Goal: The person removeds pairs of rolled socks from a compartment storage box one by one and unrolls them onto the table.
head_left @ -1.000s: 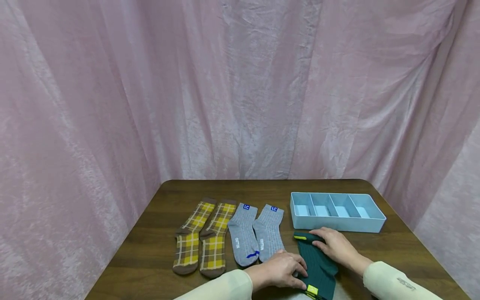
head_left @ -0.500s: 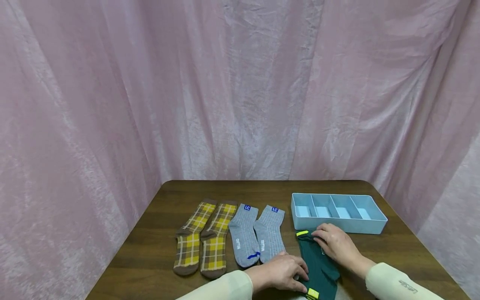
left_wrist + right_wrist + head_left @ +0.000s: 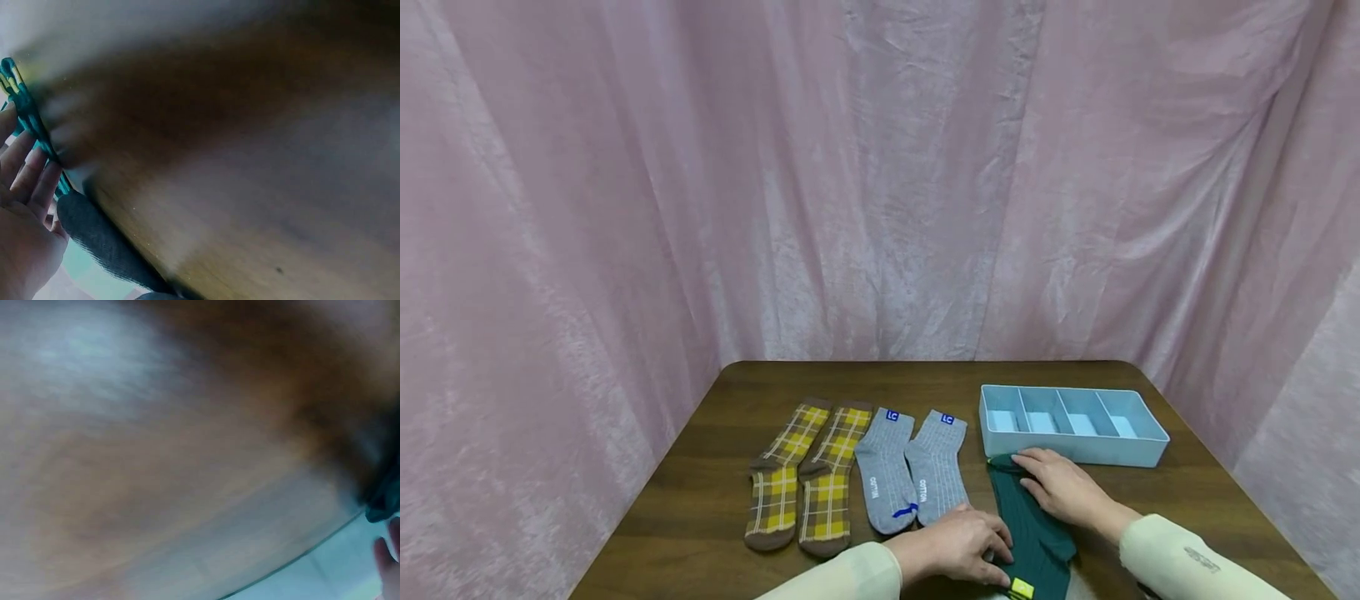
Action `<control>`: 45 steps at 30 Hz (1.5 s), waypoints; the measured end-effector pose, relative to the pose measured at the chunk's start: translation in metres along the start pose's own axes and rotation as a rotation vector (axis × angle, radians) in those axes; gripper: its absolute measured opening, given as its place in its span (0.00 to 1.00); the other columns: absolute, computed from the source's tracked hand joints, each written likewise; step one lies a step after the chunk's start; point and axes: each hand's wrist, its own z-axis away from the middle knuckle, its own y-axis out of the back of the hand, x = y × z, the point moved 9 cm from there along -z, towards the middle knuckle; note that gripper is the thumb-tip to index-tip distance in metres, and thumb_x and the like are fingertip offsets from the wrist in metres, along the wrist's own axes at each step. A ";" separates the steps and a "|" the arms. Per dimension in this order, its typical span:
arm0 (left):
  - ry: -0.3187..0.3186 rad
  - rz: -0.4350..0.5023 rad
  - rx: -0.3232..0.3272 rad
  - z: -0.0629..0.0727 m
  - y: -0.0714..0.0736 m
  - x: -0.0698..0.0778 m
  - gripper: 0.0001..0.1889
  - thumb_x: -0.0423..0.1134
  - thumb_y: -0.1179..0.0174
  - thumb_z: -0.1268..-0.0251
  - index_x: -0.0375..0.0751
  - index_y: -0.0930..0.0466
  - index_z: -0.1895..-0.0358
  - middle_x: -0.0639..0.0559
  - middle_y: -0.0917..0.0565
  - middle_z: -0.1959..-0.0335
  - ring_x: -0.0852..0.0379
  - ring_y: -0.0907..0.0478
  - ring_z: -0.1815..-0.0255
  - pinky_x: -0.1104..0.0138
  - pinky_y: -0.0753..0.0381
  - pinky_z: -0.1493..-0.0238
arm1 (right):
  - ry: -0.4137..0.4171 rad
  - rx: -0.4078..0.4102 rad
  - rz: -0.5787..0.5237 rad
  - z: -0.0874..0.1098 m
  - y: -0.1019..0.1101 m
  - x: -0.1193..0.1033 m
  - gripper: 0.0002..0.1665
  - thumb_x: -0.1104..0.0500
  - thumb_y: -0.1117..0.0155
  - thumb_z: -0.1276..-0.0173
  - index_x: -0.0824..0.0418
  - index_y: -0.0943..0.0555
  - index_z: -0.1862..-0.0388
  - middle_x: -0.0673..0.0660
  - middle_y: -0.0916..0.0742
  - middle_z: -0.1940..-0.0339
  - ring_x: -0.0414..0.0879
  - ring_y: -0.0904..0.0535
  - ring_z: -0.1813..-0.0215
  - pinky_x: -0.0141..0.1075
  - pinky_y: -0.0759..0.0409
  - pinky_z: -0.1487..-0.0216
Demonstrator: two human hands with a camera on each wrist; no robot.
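Note:
Dark green ribbed socks (image 3: 1033, 537) lie lengthwise before me at the right front, with a yellow tag (image 3: 1022, 588) at the near end. My left hand (image 3: 966, 543) rests along their near left edge, fingertips touching the fabric beside the tag. In the left wrist view its fingers (image 3: 28, 178) lie loosely extended along the green edge. My right hand (image 3: 1063, 490) rests on the far end of the socks, fingers spread over the fabric just in front of the light-blue box (image 3: 1082, 450). Only a bit of this hand (image 3: 389, 569) shows in the right wrist view.
The box has several compartments divided by thin walls. Two grey socks (image 3: 886, 475) with blue tags lie left of the green ones. Farther left lie two yellow-and-brown plaid socks (image 3: 775, 500). A pink curtain (image 3: 880, 183) hangs behind the wooden table (image 3: 700, 492).
My right hand has shifted slightly left and away from me over the socks' far end. The yellow strip there showed clearly before and is now mostly hidden. My left hand stays nearly still.

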 end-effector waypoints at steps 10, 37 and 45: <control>0.003 0.015 -0.033 0.001 -0.004 -0.002 0.14 0.54 0.37 0.32 0.57 0.12 0.48 0.69 0.21 0.47 0.79 0.29 0.49 0.79 0.38 0.56 | 0.059 -0.029 0.009 0.005 -0.008 -0.007 0.20 0.59 0.37 0.28 0.65 0.19 0.40 0.60 0.17 0.44 0.55 0.21 0.45 0.53 0.22 0.46; -0.055 -0.042 -0.024 -0.001 -0.001 0.003 0.13 0.54 0.37 0.33 0.59 0.12 0.50 0.68 0.21 0.47 0.80 0.30 0.49 0.80 0.38 0.52 | 0.083 -0.195 -0.021 -0.006 -0.020 0.001 0.24 0.59 0.42 0.25 0.67 0.25 0.34 0.64 0.22 0.35 0.61 0.26 0.34 0.56 0.28 0.38; -0.056 -0.024 -0.041 0.000 0.000 0.002 0.13 0.54 0.36 0.33 0.58 0.12 0.50 0.68 0.21 0.47 0.80 0.30 0.49 0.80 0.38 0.53 | 0.227 0.137 0.062 -0.002 0.005 -0.006 0.13 0.66 0.31 0.40 0.62 0.13 0.54 0.55 0.13 0.53 0.51 0.18 0.51 0.49 0.19 0.52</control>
